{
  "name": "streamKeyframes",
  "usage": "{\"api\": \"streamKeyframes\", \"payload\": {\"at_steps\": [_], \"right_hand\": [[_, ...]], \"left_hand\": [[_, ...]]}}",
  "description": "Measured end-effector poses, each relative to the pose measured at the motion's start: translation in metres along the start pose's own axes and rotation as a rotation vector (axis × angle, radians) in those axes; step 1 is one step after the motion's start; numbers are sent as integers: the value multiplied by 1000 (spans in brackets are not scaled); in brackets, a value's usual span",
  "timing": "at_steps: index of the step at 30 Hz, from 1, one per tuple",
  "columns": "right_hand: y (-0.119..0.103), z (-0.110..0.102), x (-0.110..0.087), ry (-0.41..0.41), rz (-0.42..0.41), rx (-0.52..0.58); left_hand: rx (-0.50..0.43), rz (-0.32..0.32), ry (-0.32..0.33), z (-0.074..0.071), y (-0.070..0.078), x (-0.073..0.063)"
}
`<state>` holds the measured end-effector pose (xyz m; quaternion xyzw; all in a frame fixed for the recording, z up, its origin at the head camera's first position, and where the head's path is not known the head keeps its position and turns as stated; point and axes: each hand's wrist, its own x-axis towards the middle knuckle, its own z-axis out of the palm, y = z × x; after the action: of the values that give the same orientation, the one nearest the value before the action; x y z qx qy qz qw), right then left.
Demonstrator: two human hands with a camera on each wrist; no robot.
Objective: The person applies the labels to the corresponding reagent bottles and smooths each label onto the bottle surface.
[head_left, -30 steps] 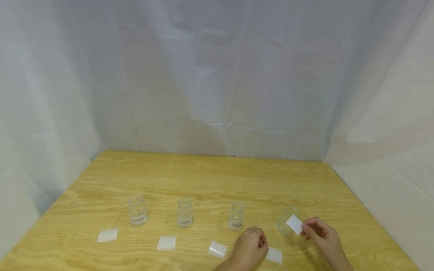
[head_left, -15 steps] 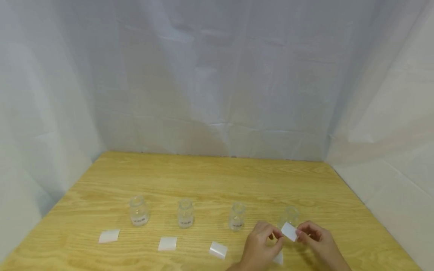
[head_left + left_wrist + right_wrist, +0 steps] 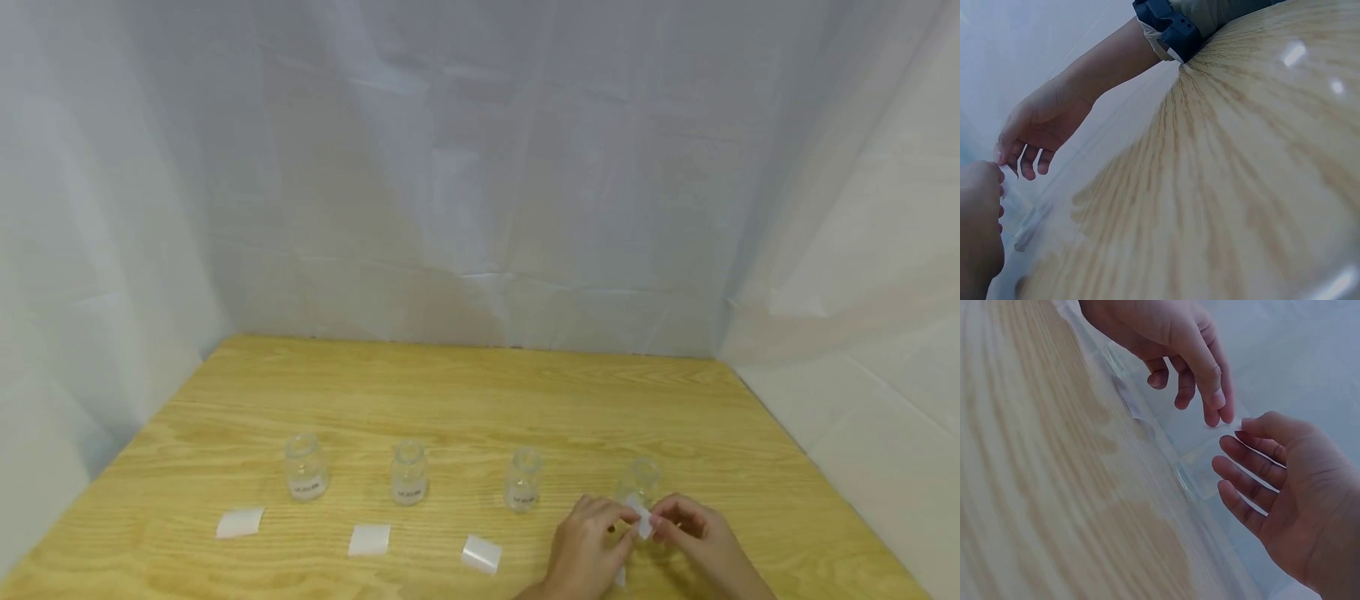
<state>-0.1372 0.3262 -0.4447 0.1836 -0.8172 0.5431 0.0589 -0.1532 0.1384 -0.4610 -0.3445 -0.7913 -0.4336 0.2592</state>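
A small white label [image 3: 642,518] is held in the air between both hands in the head view. My right hand [image 3: 697,537] pinches its right edge between thumb and index finger. On the other side, my left hand [image 3: 588,546] pinches the left edge with its fingertips. Just behind the label stands a clear glass jar [image 3: 643,475], its lower part hidden. In the right wrist view, the left hand [image 3: 1179,344] comes from above and the right hand [image 3: 1297,481] from the lower right, meeting at the label. Another white label [image 3: 621,577] lies mostly hidden beside the left hand.
Three more glass jars stand in a row: left jar [image 3: 306,468], middle jar [image 3: 409,473] and right jar [image 3: 523,480], each with printed text low down. White labels lie before them: left label [image 3: 240,522], middle label [image 3: 370,540], right label [image 3: 482,554]. White sheeting [image 3: 480,183] surrounds the wooden table [image 3: 465,375].
My left hand has risen from the table label and moved right to the held label, taking its left edge. The right hand has brought that label slightly left and down.
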Motion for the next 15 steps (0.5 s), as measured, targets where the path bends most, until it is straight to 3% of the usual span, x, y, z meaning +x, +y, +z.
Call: {"api": "streamKeyframes", "payload": {"at_steps": [6, 15], "right_hand": [[2, 1, 0, -44, -68, 34], [2, 1, -1, -61, 0, 33]], "left_hand": [[-42, -52, -64, 0, 1, -1], [-97, -135, -133, -1, 2, -1]]}}
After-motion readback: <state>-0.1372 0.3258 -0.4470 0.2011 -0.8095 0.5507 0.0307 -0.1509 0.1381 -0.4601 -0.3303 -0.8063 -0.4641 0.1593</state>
